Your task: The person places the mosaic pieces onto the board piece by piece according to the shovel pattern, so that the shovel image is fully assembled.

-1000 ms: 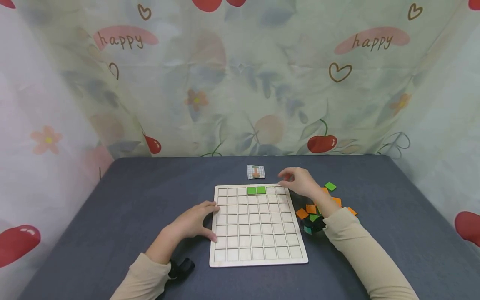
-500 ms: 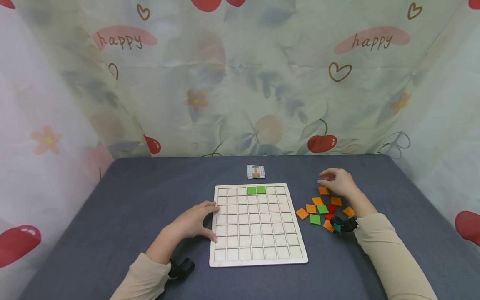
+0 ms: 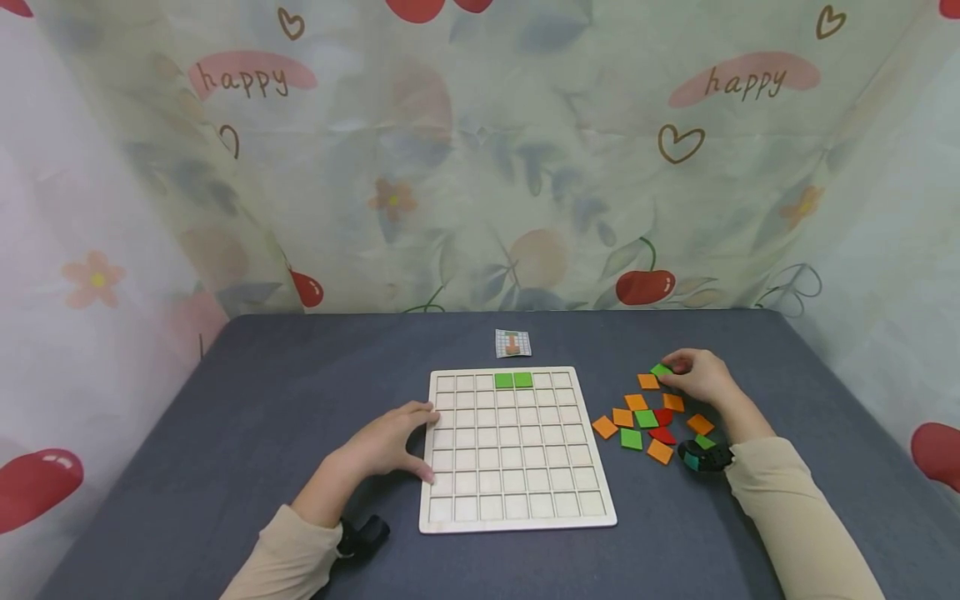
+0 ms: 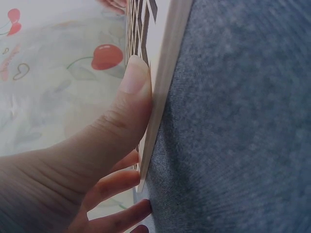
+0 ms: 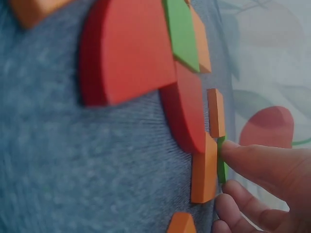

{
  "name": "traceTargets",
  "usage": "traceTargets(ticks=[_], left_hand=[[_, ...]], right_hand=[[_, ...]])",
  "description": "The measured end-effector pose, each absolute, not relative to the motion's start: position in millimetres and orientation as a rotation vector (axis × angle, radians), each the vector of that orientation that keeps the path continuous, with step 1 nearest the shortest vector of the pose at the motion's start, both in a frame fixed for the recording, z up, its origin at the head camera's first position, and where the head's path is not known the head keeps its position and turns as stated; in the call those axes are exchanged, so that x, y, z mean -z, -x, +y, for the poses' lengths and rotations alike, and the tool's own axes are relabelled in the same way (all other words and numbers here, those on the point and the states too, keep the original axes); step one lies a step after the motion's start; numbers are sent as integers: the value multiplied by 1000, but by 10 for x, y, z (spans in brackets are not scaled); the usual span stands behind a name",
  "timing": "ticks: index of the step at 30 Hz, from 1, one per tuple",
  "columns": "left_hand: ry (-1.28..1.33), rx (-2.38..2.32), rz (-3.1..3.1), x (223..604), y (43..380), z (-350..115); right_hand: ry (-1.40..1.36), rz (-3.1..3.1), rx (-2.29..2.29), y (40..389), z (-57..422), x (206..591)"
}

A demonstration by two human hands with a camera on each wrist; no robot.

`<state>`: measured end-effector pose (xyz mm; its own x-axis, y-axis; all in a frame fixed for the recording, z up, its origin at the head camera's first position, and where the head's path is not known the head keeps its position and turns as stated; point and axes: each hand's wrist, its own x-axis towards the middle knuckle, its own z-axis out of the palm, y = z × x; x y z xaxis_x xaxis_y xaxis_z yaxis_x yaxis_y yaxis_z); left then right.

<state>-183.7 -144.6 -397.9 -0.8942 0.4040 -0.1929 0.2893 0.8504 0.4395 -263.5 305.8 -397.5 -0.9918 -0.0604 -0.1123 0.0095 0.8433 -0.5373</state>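
Observation:
A white grid board (image 3: pixel 517 533) lies on the table, with two green square tiles (image 3: pixel 513 381) side by side in its far row. My left hand (image 3: pixel 390 442) rests at the board's left edge, thumb and fingers spread along it; in the left wrist view the thumb (image 4: pixel 133 92) presses the rim. To the right of the board, my right hand (image 3: pixel 703 377) pinches a green square tile (image 3: pixel 661 371) at the far end of the loose pieces. The right wrist view shows that tile (image 5: pixel 222 167) edge-on between thumb and fingers.
Several orange square tiles (image 3: pixel 605 427), green tiles (image 3: pixel 631 439) and red rounded pieces (image 3: pixel 662 435) lie scattered right of the board. Beyond the board is a small card (image 3: pixel 513 343) with a printed grid pattern. A patterned curtain (image 3: pixel 480 167) hangs behind the dark table (image 3: pixel 330 367).
My right hand has moved right from the board's far right corner to the loose pieces and come down onto a green tile. My left hand and the board have stayed put.

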Motion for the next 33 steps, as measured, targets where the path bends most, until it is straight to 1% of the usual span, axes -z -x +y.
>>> traceTargets(ticks=[18, 33], left_hand=[[-524, -589, 2743, 3991, 1857, -1449], [-517, -587, 2741, 3975, 1849, -1446]], right_hand=[[-16, 2904, 820, 2657, 3051, 4037], [-27, 2924, 818, 2642, 3007, 4002]])
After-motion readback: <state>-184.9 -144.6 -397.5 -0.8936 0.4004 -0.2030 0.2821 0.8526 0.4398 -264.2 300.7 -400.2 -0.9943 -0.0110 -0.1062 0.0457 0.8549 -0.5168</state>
